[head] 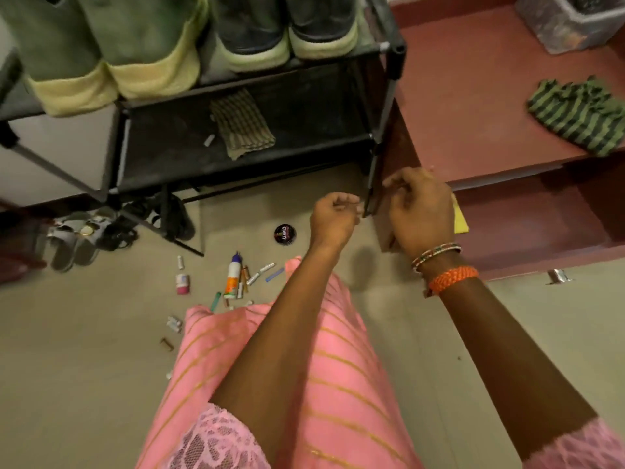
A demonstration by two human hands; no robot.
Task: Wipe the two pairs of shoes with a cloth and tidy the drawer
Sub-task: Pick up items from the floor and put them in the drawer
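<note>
Two pairs of shoes stand on the black rack's top shelf: a green pair with yellow soles (101, 52) and a dark pair with pale soles (287, 32). The red-brown drawer (541, 218) at the right is pulled open. My left hand (333, 218) hovers by the drawer's left corner with its fingers curled, and nothing shows in it. My right hand (419, 211), fingers curled, is over the drawer's left end. A yellow piece (460, 218) shows at its far edge; whether the hand holds it is unclear. A green striped cloth (581, 113) lies on the cabinet top.
Small items lie scattered on the floor: a round polish tin (285, 234), a glue bottle (233, 274), a small pink-and-white container (182, 282) and several batteries (257, 275). A folded striped cloth (241, 125) is on the rack's lower shelf. Sandals (74, 242) sit at the left.
</note>
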